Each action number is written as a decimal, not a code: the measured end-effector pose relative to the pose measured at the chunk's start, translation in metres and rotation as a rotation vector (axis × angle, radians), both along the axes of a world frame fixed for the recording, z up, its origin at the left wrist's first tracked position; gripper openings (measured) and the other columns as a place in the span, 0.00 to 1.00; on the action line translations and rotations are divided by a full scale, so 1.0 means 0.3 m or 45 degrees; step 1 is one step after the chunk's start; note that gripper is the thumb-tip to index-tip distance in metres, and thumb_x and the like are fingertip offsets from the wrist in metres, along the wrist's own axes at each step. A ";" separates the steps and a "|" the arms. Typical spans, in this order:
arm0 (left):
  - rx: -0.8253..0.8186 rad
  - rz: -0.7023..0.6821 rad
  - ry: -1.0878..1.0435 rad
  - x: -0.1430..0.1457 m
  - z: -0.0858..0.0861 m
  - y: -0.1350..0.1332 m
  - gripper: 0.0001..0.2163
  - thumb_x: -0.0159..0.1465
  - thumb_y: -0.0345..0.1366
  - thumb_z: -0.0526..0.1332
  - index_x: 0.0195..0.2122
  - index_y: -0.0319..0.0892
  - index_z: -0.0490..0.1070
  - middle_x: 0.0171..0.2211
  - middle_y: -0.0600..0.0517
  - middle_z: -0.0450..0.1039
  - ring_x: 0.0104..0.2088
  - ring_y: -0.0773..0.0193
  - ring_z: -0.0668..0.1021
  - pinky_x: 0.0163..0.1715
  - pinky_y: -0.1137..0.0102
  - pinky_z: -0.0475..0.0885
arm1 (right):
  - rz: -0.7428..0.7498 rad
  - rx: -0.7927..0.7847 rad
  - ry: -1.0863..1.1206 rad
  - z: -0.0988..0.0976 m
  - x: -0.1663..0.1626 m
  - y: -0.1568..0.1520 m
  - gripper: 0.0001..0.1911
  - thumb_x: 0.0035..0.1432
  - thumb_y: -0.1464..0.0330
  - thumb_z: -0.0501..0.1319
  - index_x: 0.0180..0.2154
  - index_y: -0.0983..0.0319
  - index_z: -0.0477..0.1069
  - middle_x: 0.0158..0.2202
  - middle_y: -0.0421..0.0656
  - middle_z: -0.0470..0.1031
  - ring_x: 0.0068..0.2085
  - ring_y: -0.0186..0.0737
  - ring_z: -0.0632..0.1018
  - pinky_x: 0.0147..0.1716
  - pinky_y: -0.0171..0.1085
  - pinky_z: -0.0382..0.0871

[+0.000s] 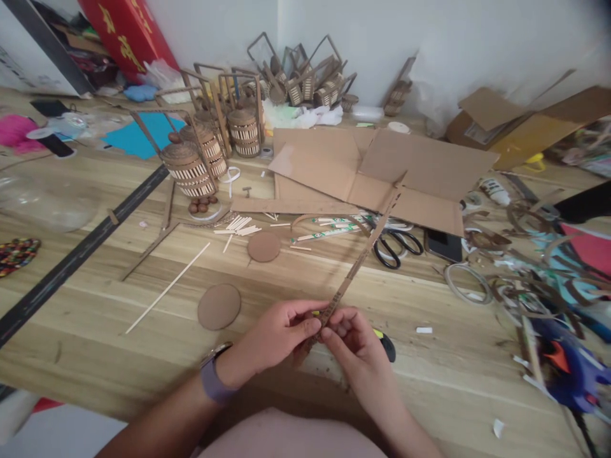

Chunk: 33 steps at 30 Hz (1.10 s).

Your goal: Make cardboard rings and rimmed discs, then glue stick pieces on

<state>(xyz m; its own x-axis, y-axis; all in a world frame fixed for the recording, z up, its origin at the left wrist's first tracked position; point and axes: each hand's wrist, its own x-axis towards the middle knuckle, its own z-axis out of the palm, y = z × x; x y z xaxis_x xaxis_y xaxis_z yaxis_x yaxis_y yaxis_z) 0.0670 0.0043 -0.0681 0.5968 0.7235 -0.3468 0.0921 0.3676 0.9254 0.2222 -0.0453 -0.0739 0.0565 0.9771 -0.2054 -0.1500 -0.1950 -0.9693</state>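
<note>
A long, narrow cardboard strip (359, 262) slants up and away from between my two hands, just above the table. My left hand (286, 331) pinches it near its lower end, thumb on top. My right hand (356, 343) grips the same strip close beside, thumb and fingertips pressed on its edge. Partly hidden behind my right hand is a tool with a black and yellow handle (387, 346), perhaps a cutter. Two round cardboard discs lie to the left: a nearer disc (219, 306) and a farther disc (264, 247).
Black-handled scissors (387, 249), a phone (443, 244) and cardboard sheets (410, 165) lie beyond my hands. Small lidded baskets (187, 170) stand at the back left. A glue gun (573, 369) and strip scraps are at the right. A long black bar (86, 254) crosses the left side.
</note>
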 end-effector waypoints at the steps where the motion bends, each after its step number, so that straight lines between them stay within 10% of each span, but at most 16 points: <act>1: -0.008 -0.002 -0.007 0.001 -0.002 -0.002 0.26 0.63 0.47 0.60 0.58 0.38 0.69 0.25 0.54 0.68 0.22 0.69 0.67 0.23 0.73 0.63 | 0.001 0.007 0.007 -0.001 0.000 0.000 0.17 0.51 0.54 0.68 0.31 0.57 0.65 0.27 0.37 0.68 0.29 0.34 0.71 0.30 0.33 0.69; 33: 0.041 -0.003 0.016 0.007 -0.010 -0.003 0.22 0.61 0.47 0.61 0.51 0.36 0.71 0.26 0.55 0.67 0.22 0.70 0.65 0.21 0.75 0.59 | 0.091 -0.016 0.045 -0.007 -0.005 -0.008 0.19 0.52 0.52 0.67 0.31 0.58 0.64 0.27 0.37 0.68 0.30 0.34 0.70 0.31 0.34 0.66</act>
<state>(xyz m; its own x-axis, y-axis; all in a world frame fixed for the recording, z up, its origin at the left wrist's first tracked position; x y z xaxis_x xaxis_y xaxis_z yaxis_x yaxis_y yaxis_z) 0.0691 0.0035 -0.0712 0.5944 0.7329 -0.3310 0.1047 0.3376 0.9354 0.2206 -0.0478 -0.0760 -0.0212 0.9756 -0.2183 -0.1695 -0.2187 -0.9610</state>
